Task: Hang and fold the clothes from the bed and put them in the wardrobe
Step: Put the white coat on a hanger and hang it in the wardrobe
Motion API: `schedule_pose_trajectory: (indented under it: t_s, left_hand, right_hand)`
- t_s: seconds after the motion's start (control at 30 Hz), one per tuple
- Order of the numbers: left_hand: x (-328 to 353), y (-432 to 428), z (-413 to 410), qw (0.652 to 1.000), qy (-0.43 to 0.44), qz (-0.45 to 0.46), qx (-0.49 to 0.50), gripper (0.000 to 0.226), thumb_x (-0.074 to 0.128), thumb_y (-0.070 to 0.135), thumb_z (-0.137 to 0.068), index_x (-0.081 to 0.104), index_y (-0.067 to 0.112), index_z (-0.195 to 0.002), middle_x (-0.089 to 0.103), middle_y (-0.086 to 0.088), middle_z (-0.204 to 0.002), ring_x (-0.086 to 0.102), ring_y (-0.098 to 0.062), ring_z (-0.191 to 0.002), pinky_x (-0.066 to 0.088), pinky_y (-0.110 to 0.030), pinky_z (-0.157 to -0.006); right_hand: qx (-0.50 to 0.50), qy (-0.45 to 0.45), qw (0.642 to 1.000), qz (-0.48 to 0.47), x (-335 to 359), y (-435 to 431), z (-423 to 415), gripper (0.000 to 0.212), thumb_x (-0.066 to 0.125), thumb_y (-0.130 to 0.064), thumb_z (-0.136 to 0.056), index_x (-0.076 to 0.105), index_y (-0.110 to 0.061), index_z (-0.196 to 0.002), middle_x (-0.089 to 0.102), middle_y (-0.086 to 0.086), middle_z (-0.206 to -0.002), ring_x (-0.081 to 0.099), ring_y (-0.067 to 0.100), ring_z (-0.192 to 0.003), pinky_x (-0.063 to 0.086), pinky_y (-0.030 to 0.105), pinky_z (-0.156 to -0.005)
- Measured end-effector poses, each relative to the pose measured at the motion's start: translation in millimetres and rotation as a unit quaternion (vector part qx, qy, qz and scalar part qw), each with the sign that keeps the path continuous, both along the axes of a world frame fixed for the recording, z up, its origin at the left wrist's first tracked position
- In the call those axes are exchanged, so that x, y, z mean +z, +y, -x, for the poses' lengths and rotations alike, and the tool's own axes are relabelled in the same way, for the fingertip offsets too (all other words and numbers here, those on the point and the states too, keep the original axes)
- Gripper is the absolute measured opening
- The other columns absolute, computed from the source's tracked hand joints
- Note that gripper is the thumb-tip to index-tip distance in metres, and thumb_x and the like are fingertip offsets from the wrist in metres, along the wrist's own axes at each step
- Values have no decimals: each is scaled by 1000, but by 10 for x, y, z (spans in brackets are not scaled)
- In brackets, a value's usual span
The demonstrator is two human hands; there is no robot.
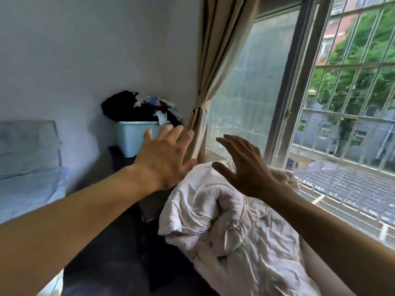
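Both my arms stretch forward over the bed. My left hand (164,159) is spread flat in the air, palm down, holding nothing. My right hand (243,167) is raised beside it with straight fingers, also holding nothing. Below them lies a crumpled white quilt (224,221) on the bed. Beyond my left hand, a light blue bin (132,137) in the corner is heaped with dark and mixed clothes (136,107). A dark cloth or surface (119,253) lies under my left forearm. No wardrobe is in view.
A beige curtain (218,60), tied at its middle, hangs just behind my hands. A large barred window (346,103) fills the right side. A pale blue, plastic-covered object (27,159) stands against the white wall at the left.
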State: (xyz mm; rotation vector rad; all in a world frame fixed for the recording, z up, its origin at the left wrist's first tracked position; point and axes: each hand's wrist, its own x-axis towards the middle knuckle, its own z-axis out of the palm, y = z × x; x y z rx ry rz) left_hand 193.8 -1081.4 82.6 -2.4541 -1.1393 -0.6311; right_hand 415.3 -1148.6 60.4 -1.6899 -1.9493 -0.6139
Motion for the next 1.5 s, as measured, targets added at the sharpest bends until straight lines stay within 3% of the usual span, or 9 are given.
schedule_pose_trajectory:
  t_s: [0.2, 0.33, 0.53, 0.87, 0.97, 1.17, 1.27, 1.4, 1.5]
  left_hand:
    - [-304, 458, 800, 989, -17, 72, 125, 72, 42, 61, -95, 19, 26, -154, 12, -4, -164, 15, -25, -149, 32, -57, -112]
    - [-590, 798, 1303, 972, 10, 84, 219, 71, 40, 62, -94, 22, 26, -152, 19, -3, -162, 19, -25, -147, 32, -54, -112]
    - [-781, 1260, 1672, 929, 20, 120, 349, 69, 40, 61, -95, 24, 25, -151, 25, -3, -159, 25, -26, -144, 34, -50, -109]
    - [-1157, 1348, 2116, 841, 28, 201, 502, 67, 36, 63, -96, 24, 27, -151, 24, -1, -159, 24, -24, -143, 31, -48, -110]
    - [-1293, 1235, 2393, 815, 3, 233, 531, 65, 36, 62, -97, 25, 27, -151, 27, 0, -157, 26, -23, -142, 32, -48, -110]
    - [-2078, 1053, 2859, 740, -135, 285, 594, 62, 41, 57, -97, 34, 21, -147, 37, -2, -153, 32, -25, -139, 35, -43, -108]
    - [-2517, 980, 3076, 724, -159, 308, 596, 59, 39, 58, -97, 38, 21, -142, 42, -3, -147, 35, -26, -135, 37, -39, -102]
    - [-2862, 773, 3456, 685, -201, 306, 630, 87, 16, 80, -76, 43, 24, -136, 47, -1, -143, 41, -25, -132, 39, -40, -98]
    - [-3079, 523, 3783, 633, -237, 306, 671, 80, 21, 75, -82, 39, 25, -141, 43, 0, -148, 37, -25, -135, 39, -43, -102]
  right_hand:
    - [123, 16, 991, 46, -290, 1055, 767, 73, 34, -69, -90, 38, -23, -146, 41, 1, -150, 36, 22, -139, 35, 48, -109]
    - [188, 23, 978, 89, -554, 1719, 1211, 75, 28, -73, -87, 28, -31, -150, 32, -2, -155, 28, 21, -142, 32, 48, -111]
    - [289, 18, 948, 132, -811, 2650, 1586, 69, 37, -67, -94, 24, -31, -152, 25, -3, -159, 21, 20, -146, 26, 47, -113]
    - [410, 17, 888, 209, -1167, 3642, 2080, 76, 30, -75, -88, 29, -31, -150, 30, 0, -158, 26, 26, -144, 29, 53, -111]
    - [447, 20, 864, 232, -1334, 3745, 2402, 81, 23, -80, -84, 27, -34, -150, 29, -2, -159, 25, 24, -145, 28, 54, -113]
    - [508, 12, 809, 295, -1914, 3608, 3195, 82, 20, -81, -83, 30, -33, -149, 31, -1, -157, 26, 22, -145, 29, 49, -115]
    - [531, -18, 786, 316, -2181, 3528, 3653, 82, 23, -79, -83, 30, -32, -150, 31, 0, -157, 26, 22, -145, 29, 47, -114]
    - [546, -56, 768, 330, -2389, 3640, 4203, 73, 35, -71, -89, 30, -32, -150, 30, 0, -158, 24, 21, -146, 28, 47, -114]
    - [560, -79, 757, 328, -2483, 3768, 4650, 79, 26, -78, -87, 31, -31, -150, 33, 0, -157, 25, 21, -145, 29, 46, -114]
